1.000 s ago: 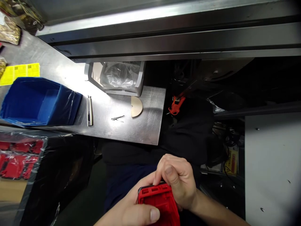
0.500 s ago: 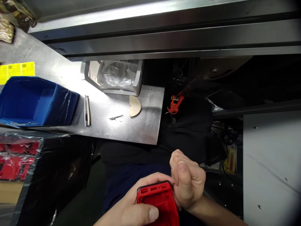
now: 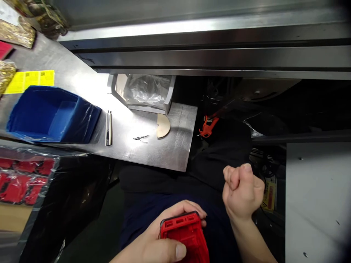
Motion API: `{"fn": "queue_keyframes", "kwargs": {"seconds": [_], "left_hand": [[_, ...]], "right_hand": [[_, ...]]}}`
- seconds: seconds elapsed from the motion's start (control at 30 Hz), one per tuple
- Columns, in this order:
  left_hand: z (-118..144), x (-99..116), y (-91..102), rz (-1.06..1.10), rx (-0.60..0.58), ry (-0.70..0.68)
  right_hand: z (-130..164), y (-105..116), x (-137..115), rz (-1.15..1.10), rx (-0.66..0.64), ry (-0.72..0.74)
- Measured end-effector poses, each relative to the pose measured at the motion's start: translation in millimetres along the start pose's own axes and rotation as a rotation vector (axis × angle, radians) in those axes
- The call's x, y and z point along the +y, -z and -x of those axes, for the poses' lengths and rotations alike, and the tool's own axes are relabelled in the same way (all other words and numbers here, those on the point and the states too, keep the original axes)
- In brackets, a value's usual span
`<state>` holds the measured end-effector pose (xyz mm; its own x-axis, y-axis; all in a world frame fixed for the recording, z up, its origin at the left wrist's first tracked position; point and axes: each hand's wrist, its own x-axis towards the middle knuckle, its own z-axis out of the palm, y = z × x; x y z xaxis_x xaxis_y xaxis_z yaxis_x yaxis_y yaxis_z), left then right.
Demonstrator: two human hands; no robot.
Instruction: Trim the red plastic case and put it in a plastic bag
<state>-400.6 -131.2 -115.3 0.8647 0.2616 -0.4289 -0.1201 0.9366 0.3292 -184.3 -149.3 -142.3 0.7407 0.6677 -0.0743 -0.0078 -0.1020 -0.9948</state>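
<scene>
Steel benchtop (image 3: 170, 153) fills the upper left of the frame under a long metal rail, and reading across it from the left come yellow labels (image 3: 30, 78), a blue bin (image 3: 52, 115) lined with plastic film, a slim utility knife (image 3: 109, 128), a grey tray (image 3: 144, 93) holding clear film, and a half-round disc (image 3: 163, 126). At the far left edge, lower down, bagged red parts (image 3: 22, 180) sit in a dark carton. At the bottom centre the left hand (image 3: 153, 244) clasps a red plastic housing (image 3: 183, 237) — thumb across its near face, fingers wrapped behind its top edge, low over the lap. To the right the right hand (image 3: 242, 190) is raised clear of the housing, curled into a closed fist; whether it pinches something small cannot be told. Further up, an orange clip (image 3: 207, 126) hangs in the dark gap. It looks like a pause between hand actions on the housing; any further fitting would call for the right hand to come back onto the top edge — with the left keeping the part steady.
</scene>
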Motion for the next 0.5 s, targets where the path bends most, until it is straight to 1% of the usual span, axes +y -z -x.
{"fn": "queue_keyframes", "kwargs": {"seconds": [0.03,0.07,0.13,0.17,0.2,0.27,0.33,0.4,0.43,0.5], "left_hand": [[1,0,1.3,-0.006,0.007,-0.024],[1,-1,2.6,0.002,0.003,-0.039],[2,-1,4.4,0.041,-0.029,-0.036],[3,-1,4.9,0.053,-0.043,-0.036],[4,-2,5.2,0.055,-0.051,-0.041],[6,-3,4.8,0.057,-0.062,-0.066],[10,-4,3.6,0.083,-0.069,-0.080],[16,-6,1.9,0.097,-0.060,-0.084],[19,-7,1.3,0.093,-0.052,-0.087],[28,-9,0.7,0.078,-0.028,-0.106]], "right_hand": [[-7,3,4,0.124,-0.052,-0.047],[-13,4,8,0.281,-0.147,-0.088],[-20,0,16,0.560,-0.389,-0.133],[-22,-8,19,0.636,-0.497,-0.115],[-23,-19,20,0.672,-0.583,-0.058],[-24,-53,21,0.714,-0.703,0.145],[-27,-98,19,0.813,-0.831,0.376],[-30,-145,19,0.970,-0.955,0.550],[-32,-167,21,1.043,-1.022,0.593],[-35,-202,28,1.112,-1.098,0.592]]}}
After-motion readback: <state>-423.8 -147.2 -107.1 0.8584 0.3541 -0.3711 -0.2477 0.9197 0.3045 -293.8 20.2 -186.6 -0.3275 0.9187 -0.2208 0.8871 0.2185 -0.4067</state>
